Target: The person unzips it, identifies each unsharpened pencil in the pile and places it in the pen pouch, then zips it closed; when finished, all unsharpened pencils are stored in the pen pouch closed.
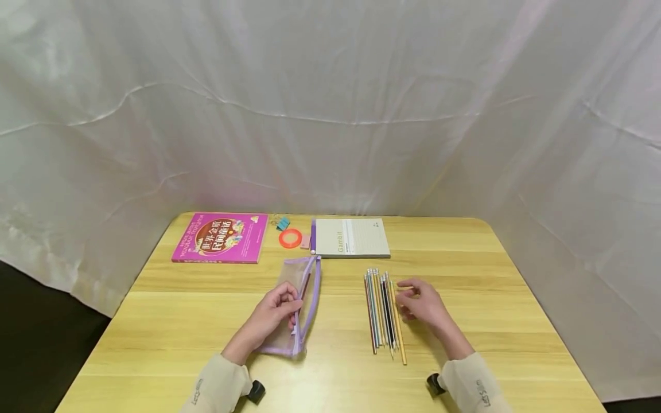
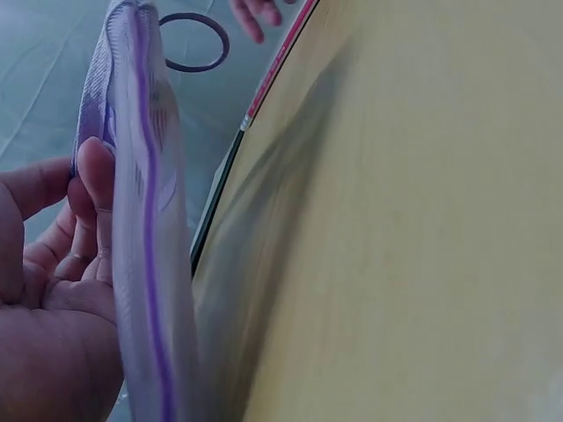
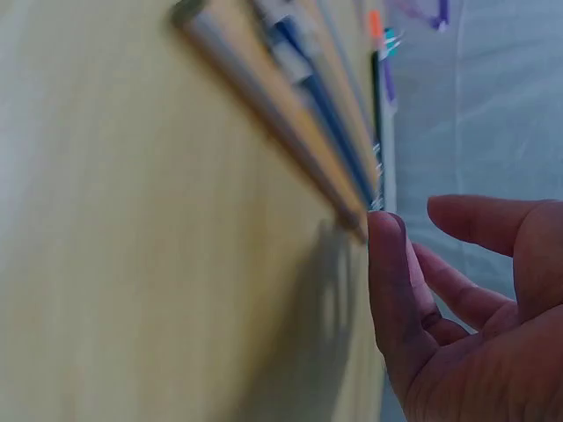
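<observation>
Both hands rest low on the wooden surface (image 1: pixel 465 269) in the head view, forearms in beige sleeves angled inward. Left hand (image 1: pixel 272 312) lies on a purple mesh pencil pouch (image 1: pixel 302 298), its fingers curled round the pouch's zipper edge and pinching it. Right hand (image 1: pixel 424 304) sits just right of a row of pencils (image 1: pixel 383 310), fingers bent toward them, fingertips at the yellow pencil on the row's right side; whether they pinch it cannot be told here. Beyond the left hand lie a pink book (image 1: pixel 221 237), a blue binder clip (image 1: pixel 282 223) and an orange tape ring (image 1: pixel 290 238); beyond the right hand, a Gambit notepad (image 1: pixel 351 237).

From the left wrist view, the left hand (image 2: pixel 53 299) holds the pouch (image 2: pixel 141 202) on edge, fingertips pressed against its mesh side, palm open toward the camera.

From the right wrist view, the right hand (image 3: pixel 457 316) is loosely spread, thumb apart from the fingers, one fingertip touching the end of the blurred pencils (image 3: pixel 299 114), nothing gripped.
</observation>
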Action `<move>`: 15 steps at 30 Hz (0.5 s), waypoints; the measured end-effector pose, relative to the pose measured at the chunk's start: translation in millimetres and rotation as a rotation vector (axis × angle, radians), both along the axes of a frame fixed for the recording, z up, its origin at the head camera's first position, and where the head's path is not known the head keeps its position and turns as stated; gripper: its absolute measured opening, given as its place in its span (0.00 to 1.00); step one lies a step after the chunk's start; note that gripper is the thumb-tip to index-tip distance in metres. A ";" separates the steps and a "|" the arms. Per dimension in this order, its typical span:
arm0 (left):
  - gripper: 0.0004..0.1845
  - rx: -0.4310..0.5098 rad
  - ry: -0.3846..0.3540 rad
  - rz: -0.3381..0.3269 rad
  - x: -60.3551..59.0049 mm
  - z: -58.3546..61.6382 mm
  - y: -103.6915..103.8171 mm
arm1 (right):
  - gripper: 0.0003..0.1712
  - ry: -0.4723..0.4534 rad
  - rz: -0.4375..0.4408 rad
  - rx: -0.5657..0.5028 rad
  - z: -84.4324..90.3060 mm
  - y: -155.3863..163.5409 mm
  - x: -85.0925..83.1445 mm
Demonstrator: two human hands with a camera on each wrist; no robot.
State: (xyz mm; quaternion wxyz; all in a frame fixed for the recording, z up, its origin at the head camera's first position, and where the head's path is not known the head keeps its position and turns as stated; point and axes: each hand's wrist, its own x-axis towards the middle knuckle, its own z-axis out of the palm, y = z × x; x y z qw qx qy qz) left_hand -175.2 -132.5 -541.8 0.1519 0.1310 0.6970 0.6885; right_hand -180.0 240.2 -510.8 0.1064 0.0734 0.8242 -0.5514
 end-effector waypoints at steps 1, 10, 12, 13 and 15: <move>0.13 0.002 -0.005 0.003 0.4 1.3 0.4 | 0.28 -0.011 0.005 0.006 -2.5 2.4 0.8; 0.13 0.024 -0.010 0.014 2.1 8.3 3.4 | 0.26 -0.009 0.000 0.052 -14.3 2.5 2.9; 0.13 0.027 -0.009 0.021 2.2 9.7 4.0 | 0.26 0.000 -0.001 0.071 -15.3 1.6 2.8; 0.13 0.027 -0.009 0.024 2.1 10.4 4.2 | 0.26 0.003 0.000 0.080 -15.8 1.4 2.8; 0.12 0.028 -0.011 0.027 2.0 11.7 4.8 | 0.26 0.005 -0.007 0.090 -16.4 1.1 2.5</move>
